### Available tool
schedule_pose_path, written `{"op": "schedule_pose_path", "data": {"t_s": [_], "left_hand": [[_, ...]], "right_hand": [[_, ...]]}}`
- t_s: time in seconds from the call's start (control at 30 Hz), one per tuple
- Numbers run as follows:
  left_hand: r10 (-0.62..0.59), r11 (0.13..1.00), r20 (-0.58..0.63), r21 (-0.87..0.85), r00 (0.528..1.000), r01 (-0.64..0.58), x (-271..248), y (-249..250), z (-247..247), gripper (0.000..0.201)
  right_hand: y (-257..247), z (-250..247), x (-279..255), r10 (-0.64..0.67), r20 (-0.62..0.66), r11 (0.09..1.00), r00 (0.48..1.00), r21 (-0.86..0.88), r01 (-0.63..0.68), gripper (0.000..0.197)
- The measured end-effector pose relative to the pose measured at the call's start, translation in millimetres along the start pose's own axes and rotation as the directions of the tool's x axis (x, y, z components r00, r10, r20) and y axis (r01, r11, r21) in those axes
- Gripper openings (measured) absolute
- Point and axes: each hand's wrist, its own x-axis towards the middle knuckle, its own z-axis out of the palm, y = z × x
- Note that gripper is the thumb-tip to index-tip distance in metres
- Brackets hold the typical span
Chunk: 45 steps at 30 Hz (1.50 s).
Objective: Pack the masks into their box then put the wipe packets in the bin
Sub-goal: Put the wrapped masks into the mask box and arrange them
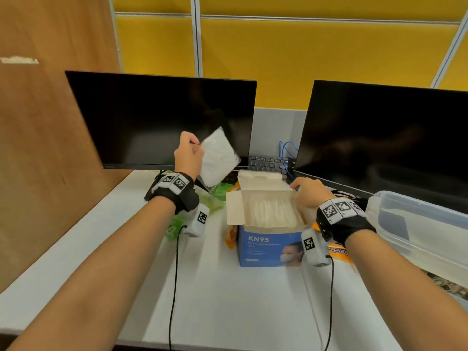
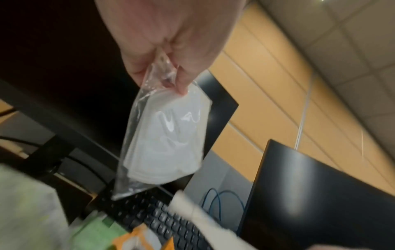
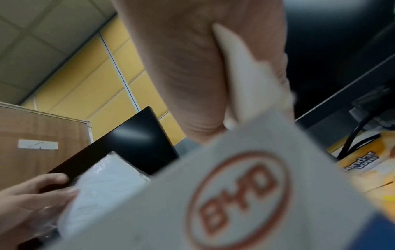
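Observation:
My left hand (image 1: 188, 154) pinches a white mask in a clear plastic sleeve (image 1: 219, 158) by its top edge, raised above the desk to the left of the box; the wrist view shows the mask sleeve (image 2: 164, 140) hanging from my fingers (image 2: 181, 79). The blue KN95 mask box (image 1: 268, 245) stands open at desk centre with several wrapped masks (image 1: 272, 211) inside. My right hand (image 1: 307, 192) grips the box's right side flap (image 3: 241, 67). Green wipe packets (image 1: 214, 196) lie left of the box, orange wipe packets (image 1: 338, 252) on its right.
A clear plastic bin (image 1: 417, 221) sits at the right desk edge. Two dark monitors (image 1: 162, 120) (image 1: 385, 140) stand behind, with a keyboard (image 1: 268, 163) and blue cable (image 1: 286, 153) between them. A wooden panel (image 1: 50, 122) bounds the left side.

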Motion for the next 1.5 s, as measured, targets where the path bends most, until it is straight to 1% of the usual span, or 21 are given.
{"op": "schedule_pose_path", "data": {"t_s": [0.13, 0.23, 0.3, 0.4, 0.47, 0.53, 0.57, 0.63, 0.7, 0.73, 0.83, 0.87, 0.93, 1.0, 1.07, 1.1, 1.2, 1.27, 1.33, 1.43, 1.5], "left_hand": [[-0.026, 1.000, -0.145, 0.008, 0.989, 0.028, -7, 6, -31, 0.024], [-0.115, 0.990, -0.157, -0.095, 0.981, 0.101, -17, 5, -40, 0.035], [-0.169, 0.970, -0.088, -0.190, 0.982, 0.150, -29, 9, -40, 0.041], [-0.184, 0.925, 0.100, -0.319, 0.978, 0.207, -54, 15, -35, 0.037], [-0.172, 0.904, 0.200, -0.357, 0.965, 0.235, -73, 16, -31, 0.034], [-0.110, 0.920, 0.271, -0.336, 0.956, 0.201, -89, 17, -29, 0.030], [-0.078, 0.928, 0.293, -0.329, 0.953, 0.177, -96, 19, -27, 0.028], [-0.059, 0.926, 0.307, -0.339, 0.950, 0.167, -106, 26, -24, 0.024], [-0.072, 0.921, 0.284, -0.349, 0.956, 0.173, -108, 32, -21, 0.020], [-0.075, 0.936, 0.271, -0.313, 0.960, 0.161, -108, 34, -20, 0.019], [-0.100, 0.977, 0.313, -0.148, 0.945, 0.152, -107, 29, -19, 0.027], [-0.088, 0.987, 0.364, -0.096, 0.927, 0.131, -108, 24, -19, 0.030], [-0.003, 0.996, 0.511, 0.077, 0.859, -0.043, -112, 17, -19, 0.033], [0.033, 0.952, 0.670, 0.204, 0.741, -0.227, -118, 13, -17, 0.033], [0.019, 0.920, 0.772, 0.236, 0.635, -0.314, -125, 15, -14, 0.037], [0.012, 0.908, 0.801, 0.242, 0.598, -0.342, -127, 16, -13, 0.040], [0.005, 0.872, 0.835, 0.266, 0.550, -0.411, -129, 18, -11, 0.038], [-0.010, 0.867, 0.819, 0.294, 0.574, -0.403, -128, 19, -10, 0.031], [-0.020, 0.887, 0.786, 0.298, 0.618, -0.352, -128, 17, -8, 0.027], [-0.003, 0.883, 0.717, 0.329, 0.697, -0.334, -132, 11, -3, 0.025], [-0.003, 0.870, 0.689, 0.359, 0.724, -0.338, -135, 11, -1, 0.022]], "right_hand": [[-2, -2, -11, -0.019, -0.008, 1.000, 1.000, -0.017, 0.018, 0.045], [-13, 0, -19, -0.067, -0.009, 0.997, 0.998, 0.024, 0.067, 0.046], [-21, 4, -24, -0.131, -0.005, 0.990, 0.991, 0.061, 0.131, 0.046], [-32, 14, -34, -0.165, -0.004, 0.969, 0.986, 0.186, 0.163, 0.043], [-38, 15, -41, -0.125, -0.128, 0.931, 0.984, 0.327, 0.161, 0.035], [-47, 10, -53, -0.078, -0.328, 0.847, 0.941, 0.476, 0.237, 0.033], [-52, 5, -59, -0.077, -0.375, 0.781, 0.924, 0.553, 0.289, 0.036], [-64, -7, -72, -0.170, -0.315, 0.648, 0.934, 0.679, 0.346, 0.039], [-73, -15, -81, -0.280, -0.208, 0.664, 0.937, 0.663, 0.345, 0.036], [-74, -18, -83, -0.282, -0.208, 0.691, 0.937, 0.633, 0.349, 0.035], [-70, -24, -87, -0.159, -0.362, 0.742, 0.919, 0.570, 0.353, 0.030], [-68, -25, -87, -0.130, -0.398, 0.759, 0.908, 0.549, 0.349, 0.030], [-65, -22, -89, -0.093, -0.424, 0.778, 0.901, 0.535, 0.331, 0.037], [-66, -17, -92, -0.097, -0.438, 0.780, 0.894, 0.525, 0.342, 0.047], [-68, -13, -95, -0.120, -0.458, 0.780, 0.881, 0.506, 0.369, 0.047], [-70, -12, -96, -0.127, -0.472, 0.786, 0.873, 0.489, 0.379, 0.043], [-71, -10, -99, -0.116, -0.535, 0.812, 0.837, 0.434, 0.391, 0.036], [-71, -7, -100, -0.115, -0.559, 0.823, 0.821, 0.410, 0.394, 0.036], [-72, -3, -102, -0.115, -0.550, 0.819, 0.827, 0.419, 0.393, 0.034], [-76, 7, -109, -0.120, -0.550, 0.804, 0.826, 0.435, 0.406, 0.034], [-78, 13, -115, -0.142, -0.561, 0.816, 0.816, 0.400, 0.417, 0.035]]}}
